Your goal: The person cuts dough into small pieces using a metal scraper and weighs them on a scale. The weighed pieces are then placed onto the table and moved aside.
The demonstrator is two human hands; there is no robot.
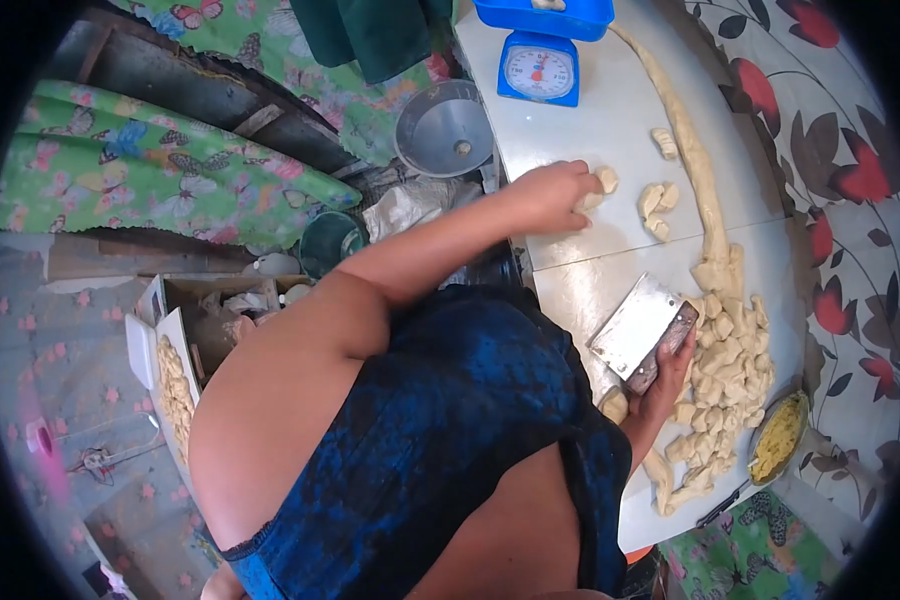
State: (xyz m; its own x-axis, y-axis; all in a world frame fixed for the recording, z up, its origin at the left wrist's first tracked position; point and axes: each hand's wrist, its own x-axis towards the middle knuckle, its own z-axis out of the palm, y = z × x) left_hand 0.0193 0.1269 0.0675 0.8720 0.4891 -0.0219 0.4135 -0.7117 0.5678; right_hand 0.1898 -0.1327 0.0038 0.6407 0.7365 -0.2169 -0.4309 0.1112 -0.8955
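Note:
My left hand (558,197) is closed around a small piece of dough (606,180) at the near side of the white table (580,130). In my right hand (667,380) is a dough scraper with a wide metal blade (635,325) and a worn, dark handle; the blade lies close above the table. Beyond my left hand sit a few loose dough pieces (658,205). A long rope of dough (698,170) stretches along the far side. Its near end meets a heap of cut dough pieces (730,370) beside my right hand.
A blue dial scale (538,72) stands at the table's upper end, with dough in its tray (580,22). A bowl of yellow filling (778,440) is at the far right edge. Off the table are a metal basin (440,130) and a green bucket (330,243).

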